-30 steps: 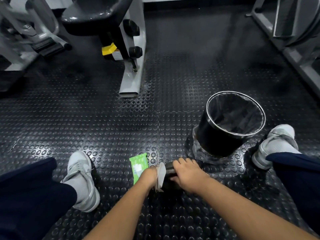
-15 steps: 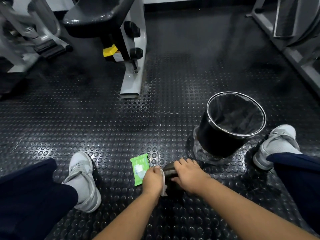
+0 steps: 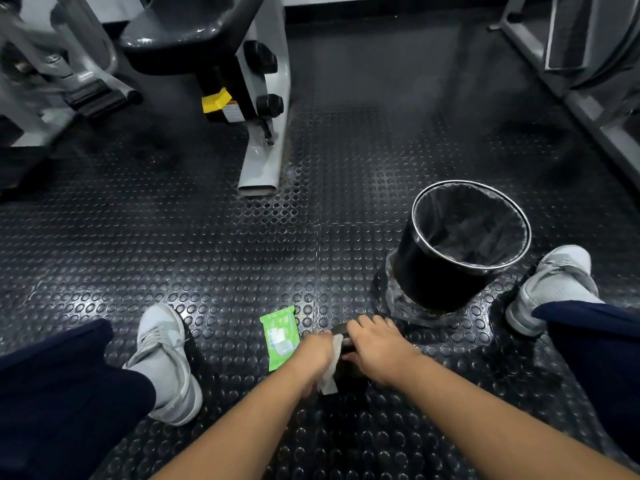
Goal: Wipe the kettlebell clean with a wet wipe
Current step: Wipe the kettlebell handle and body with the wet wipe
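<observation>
A black kettlebell [image 3: 348, 374] stands on the studded rubber floor between my feet, mostly hidden under my hands. My right hand [image 3: 379, 349] curls over its handle from the right and grips it. My left hand [image 3: 313, 351] holds a white wet wipe [image 3: 330, 367] against the kettlebell's left side; the wipe's loose end hangs below the hand. A green wet wipe pack [image 3: 280, 336] lies flat on the floor just left of my left hand.
A black bin [image 3: 446, 268] with a black liner stands close behind and to the right of the kettlebell. My grey shoes [image 3: 166, 358] flank the spot. A grey machine post [image 3: 266, 140] stands further back, with more gym frames at both edges.
My left hand has moved in against the kettlebell's left side, covering more of the wipe, which now trails downward. My right hand stays on the handle.
</observation>
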`<move>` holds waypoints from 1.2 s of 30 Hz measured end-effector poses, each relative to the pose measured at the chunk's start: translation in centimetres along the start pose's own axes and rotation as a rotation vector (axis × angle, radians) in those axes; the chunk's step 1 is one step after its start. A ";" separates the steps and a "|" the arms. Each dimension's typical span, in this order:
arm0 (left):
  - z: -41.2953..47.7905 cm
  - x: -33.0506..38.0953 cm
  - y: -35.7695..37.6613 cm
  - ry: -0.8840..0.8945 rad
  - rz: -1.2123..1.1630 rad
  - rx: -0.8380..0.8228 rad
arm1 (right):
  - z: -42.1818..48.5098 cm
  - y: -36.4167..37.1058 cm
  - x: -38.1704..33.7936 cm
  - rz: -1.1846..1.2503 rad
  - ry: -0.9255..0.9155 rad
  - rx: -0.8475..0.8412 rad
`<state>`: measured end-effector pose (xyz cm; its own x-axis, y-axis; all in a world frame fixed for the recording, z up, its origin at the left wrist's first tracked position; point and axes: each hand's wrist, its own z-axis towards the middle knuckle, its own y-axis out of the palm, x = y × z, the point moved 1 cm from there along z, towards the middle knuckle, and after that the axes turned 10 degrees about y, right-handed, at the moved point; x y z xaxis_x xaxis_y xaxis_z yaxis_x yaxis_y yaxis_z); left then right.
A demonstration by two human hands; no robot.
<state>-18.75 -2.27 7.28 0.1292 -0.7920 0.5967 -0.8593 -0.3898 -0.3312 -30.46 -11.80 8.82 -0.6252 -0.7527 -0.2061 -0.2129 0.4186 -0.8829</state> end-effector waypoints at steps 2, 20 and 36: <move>0.0 0.6 0.0 -0.007 0.130 -0.053 | 0.0 -0.1 -0.1 0.001 0.004 -0.009; -0.1 1.1 -0.3 0.036 0.012 -0.026 | 0.2 0.2 -0.1 -0.023 0.016 -0.010; 2.9 -1.5 0.1 -0.084 -0.159 0.003 | 0.0 -0.1 -0.2 -0.034 0.002 -0.002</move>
<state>-17.64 -2.49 4.25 0.3041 -0.7565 0.5789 -0.8232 -0.5145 -0.2399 -30.34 -11.68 8.96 -0.6192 -0.7654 -0.1752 -0.2356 0.3940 -0.8884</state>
